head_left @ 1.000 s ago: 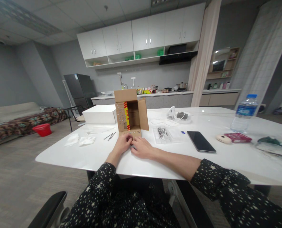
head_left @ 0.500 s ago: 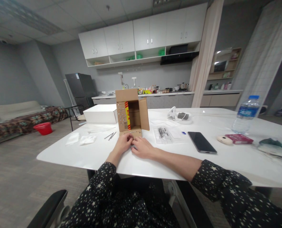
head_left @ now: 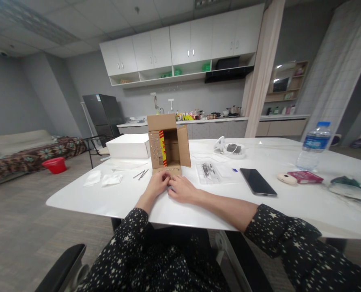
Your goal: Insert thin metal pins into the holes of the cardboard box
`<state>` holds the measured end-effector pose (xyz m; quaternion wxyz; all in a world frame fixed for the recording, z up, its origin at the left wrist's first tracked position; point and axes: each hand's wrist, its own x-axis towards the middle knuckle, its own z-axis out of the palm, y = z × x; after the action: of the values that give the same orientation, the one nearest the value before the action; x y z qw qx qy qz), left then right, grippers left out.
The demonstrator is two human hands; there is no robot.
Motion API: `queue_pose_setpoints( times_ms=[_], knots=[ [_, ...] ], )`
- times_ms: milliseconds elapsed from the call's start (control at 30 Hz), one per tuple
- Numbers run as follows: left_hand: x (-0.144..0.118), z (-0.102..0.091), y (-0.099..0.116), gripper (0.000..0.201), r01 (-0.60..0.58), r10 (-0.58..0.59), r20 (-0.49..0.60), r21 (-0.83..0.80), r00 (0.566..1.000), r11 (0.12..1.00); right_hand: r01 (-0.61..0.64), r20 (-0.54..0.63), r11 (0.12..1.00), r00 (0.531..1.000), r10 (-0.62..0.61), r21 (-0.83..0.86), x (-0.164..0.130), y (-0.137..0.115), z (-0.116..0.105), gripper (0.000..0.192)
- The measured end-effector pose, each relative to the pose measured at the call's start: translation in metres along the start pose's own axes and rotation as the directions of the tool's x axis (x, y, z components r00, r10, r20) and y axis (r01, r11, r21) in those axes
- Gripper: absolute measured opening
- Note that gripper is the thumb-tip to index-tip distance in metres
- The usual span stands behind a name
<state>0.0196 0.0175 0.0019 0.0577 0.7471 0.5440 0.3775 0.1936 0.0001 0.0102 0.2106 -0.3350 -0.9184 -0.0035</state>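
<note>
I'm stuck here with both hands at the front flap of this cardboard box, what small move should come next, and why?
Probably lift the fingertips a little to see the work. The left hand and right hand meet at the lower flap of the open cardboard box, which lies on the white table, and they hide whatever small piece sits between them.

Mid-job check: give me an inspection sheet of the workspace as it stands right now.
Surface: white table, glossy.
Job's things: open cardboard box standing on its side, its lower flap flat at the fingertips.
Clutter: white box, loose nails, clear plastic tray, phone, water bottle, tissues.
Grippers: left hand and right hand side by side, fingers curled at the flap; anything pinched is hidden.
Cables: white cord by a headset.
Surroundings: kitchen counter, fridge, sofa, red basin.
</note>
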Motion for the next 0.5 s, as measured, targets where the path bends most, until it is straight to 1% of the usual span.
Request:
queue_pose_setpoints(
  times_ms=[300,500],
  knots=[
    [-0.0010,-0.0023,0.0043,0.018,0.006,-0.006,0.008,-0.003,1.000,1.000,0.009,-0.006,1.000,1.000,-0.009,0.003,-0.0001,0.0002,0.0003,0.031],
    [-0.0006,-0.0009,0.0024,0.017,0.003,-0.003,0.001,0.006,1.000,1.000,0.004,0.002,1.000,1.000,-0.004,0.003,0.0000,0.0003,0.0006,0.030]
  ],
)
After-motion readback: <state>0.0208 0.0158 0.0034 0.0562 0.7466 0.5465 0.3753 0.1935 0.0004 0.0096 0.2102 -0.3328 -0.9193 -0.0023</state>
